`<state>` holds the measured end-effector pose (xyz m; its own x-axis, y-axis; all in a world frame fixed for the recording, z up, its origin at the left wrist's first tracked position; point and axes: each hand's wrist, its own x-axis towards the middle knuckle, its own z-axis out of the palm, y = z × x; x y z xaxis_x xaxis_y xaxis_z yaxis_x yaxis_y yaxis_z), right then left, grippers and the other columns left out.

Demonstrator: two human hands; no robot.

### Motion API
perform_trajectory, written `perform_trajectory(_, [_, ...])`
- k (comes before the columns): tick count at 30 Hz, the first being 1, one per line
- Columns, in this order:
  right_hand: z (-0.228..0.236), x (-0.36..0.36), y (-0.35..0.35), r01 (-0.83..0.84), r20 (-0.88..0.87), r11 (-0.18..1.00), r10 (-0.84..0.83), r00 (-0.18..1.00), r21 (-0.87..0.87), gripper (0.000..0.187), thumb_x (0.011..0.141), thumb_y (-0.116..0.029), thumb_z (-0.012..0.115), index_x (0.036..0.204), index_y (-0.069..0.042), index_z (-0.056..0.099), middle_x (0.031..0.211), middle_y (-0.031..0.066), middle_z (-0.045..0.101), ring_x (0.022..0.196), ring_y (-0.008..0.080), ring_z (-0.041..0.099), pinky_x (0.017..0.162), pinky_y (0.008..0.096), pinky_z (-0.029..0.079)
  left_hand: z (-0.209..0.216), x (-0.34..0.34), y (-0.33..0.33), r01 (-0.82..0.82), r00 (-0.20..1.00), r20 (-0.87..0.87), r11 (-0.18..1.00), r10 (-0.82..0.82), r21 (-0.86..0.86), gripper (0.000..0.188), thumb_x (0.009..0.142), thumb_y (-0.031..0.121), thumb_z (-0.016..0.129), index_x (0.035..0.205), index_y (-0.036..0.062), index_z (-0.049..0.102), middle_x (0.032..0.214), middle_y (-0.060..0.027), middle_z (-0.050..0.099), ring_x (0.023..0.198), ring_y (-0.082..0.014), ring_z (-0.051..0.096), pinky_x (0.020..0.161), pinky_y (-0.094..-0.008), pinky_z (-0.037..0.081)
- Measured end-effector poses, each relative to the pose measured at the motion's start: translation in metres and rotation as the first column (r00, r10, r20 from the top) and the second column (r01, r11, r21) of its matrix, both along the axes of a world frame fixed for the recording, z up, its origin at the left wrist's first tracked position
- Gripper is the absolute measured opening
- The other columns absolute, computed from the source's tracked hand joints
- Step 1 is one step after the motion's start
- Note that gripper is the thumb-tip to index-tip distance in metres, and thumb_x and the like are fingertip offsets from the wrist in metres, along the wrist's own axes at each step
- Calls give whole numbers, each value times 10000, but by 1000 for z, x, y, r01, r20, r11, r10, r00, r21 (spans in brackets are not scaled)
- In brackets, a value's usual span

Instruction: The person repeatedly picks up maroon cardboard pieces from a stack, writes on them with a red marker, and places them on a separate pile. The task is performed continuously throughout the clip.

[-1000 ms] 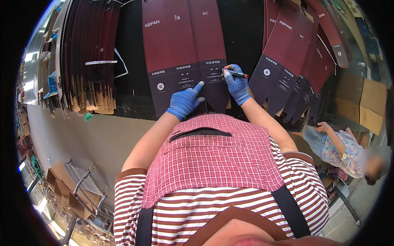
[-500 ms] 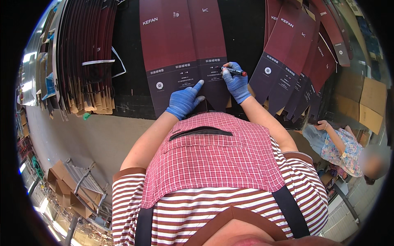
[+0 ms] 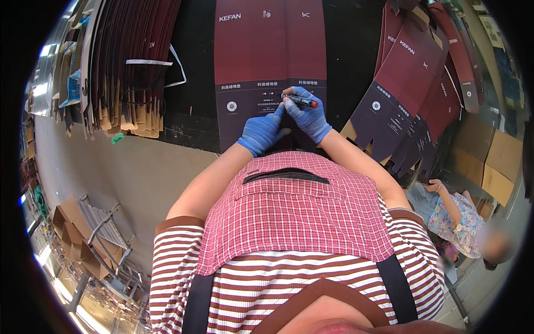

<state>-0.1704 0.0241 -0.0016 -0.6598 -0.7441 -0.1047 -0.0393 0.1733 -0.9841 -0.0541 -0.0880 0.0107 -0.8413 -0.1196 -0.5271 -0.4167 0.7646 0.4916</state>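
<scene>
A flat maroon carton blank [image 3: 261, 50] with a dark printed lower panel lies on the black worktable [image 3: 194, 83] in front of me. My right hand [image 3: 308, 114], in a blue glove, grips a black marker [image 3: 299, 101] with a red end over that dark panel. My left hand [image 3: 261, 132], also gloved in blue, rests flat on the carton's lower edge, its fingertips touching the right hand. I wear a red checked apron over a striped shirt.
More maroon carton blanks [image 3: 406, 83] fan out at the right. A thick stack of flattened cartons [image 3: 119, 67] stands at the left. Brown cardboard boxes [image 3: 495, 161] sit far right. A person in a floral top [image 3: 459, 220] is at lower right. A metal trolley [image 3: 103, 234] stands lower left.
My left hand has slid right to meet the right hand. The marker hand has shifted slightly left along the dark panel.
</scene>
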Motion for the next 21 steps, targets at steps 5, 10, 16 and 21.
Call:
perform_trajectory(5, [7, 4, -12, -17, -22, 999, 18, 1000, 51, 167, 850, -79, 637, 1013, -43, 622, 901, 48, 656, 819, 106, 626, 736, 237, 515, -7, 4, -1, -23, 997, -75, 998, 26, 50, 613, 835, 514, 588, 1246, 86, 433, 912, -176, 672, 781, -341, 659, 662, -414, 532])
perform_trajectory(10, [8, 4, -13, -22, -29, 996, 24, 999, 91, 169, 849, -75, 638, 1014, -40, 623, 904, 53, 658, 821, 110, 630, 749, 236, 517, -10, 4, 0, -22, 996, -81, 998, 26, 52, 577, 837, 520, 586, 1192, 79, 475, 895, -167, 676, 764, -331, 663, 648, -412, 534])
perform_trajectory(16, [4, 4, -14, -7, -76, 993, 16, 997, 120, 169, 847, -77, 641, 1011, -42, 624, 909, 60, 663, 828, 116, 635, 755, 243, 521, -10, 3, -1, -10, 996, -87, 999, 14, 47, 573, 841, 528, 580, 1179, 75, 484, 877, -159, 678, 744, -323, 666, 628, -408, 536])
perform_trajectory(21, [1, 3, -13, -26, -81, 992, 36, 996, 125, 157, 848, -70, 638, 1002, -42, 624, 906, 58, 662, 827, 114, 633, 750, 242, 520, -11, 3, -1, -6, 997, -74, 999, 9, 41, 571, 842, 528, 578, 1171, 72, 482, 859, -160, 677, 736, -322, 665, 622, -408, 535])
